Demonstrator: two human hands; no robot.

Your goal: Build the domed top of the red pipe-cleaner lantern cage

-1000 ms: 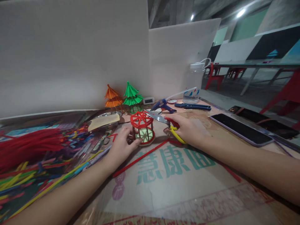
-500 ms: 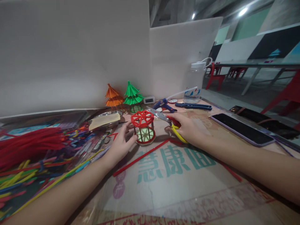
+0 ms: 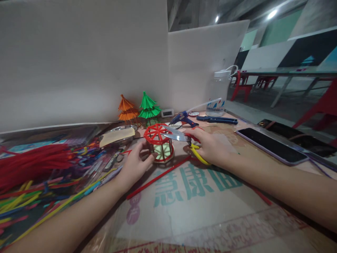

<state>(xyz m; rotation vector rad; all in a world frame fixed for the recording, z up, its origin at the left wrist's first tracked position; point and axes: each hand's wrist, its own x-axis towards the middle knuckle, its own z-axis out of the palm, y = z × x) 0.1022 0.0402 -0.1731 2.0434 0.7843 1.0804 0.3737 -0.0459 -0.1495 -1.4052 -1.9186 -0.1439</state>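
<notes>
Two hands work above the surface (image 3: 200,218): the left hand (image 3: 137,160) has its grip clamped on the left side of a red frame (image 3: 158,142), and the right hand (image 3: 210,147) has its grip closed around the yellow handles of the scissors (image 3: 179,137). The frame stands upright at the middle of the surface, with a pale green base inside its lower red rim. The scissor blades are parted and reach over its top right edge; whether they touch it, I cannot tell. A red strip (image 3: 158,178) lies just in front. Behind the left hand, a metal dish (image 3: 136,129) carries a cream card (image 3: 117,137) that hides whatever else is in it. A clear lidded bottle (image 3: 218,88) stands at the back right; its printed side makes the contents hard to read. At the left, red stems (image 3: 34,163) lie heaped over many coloured pieces (image 3: 26,203).
</notes>
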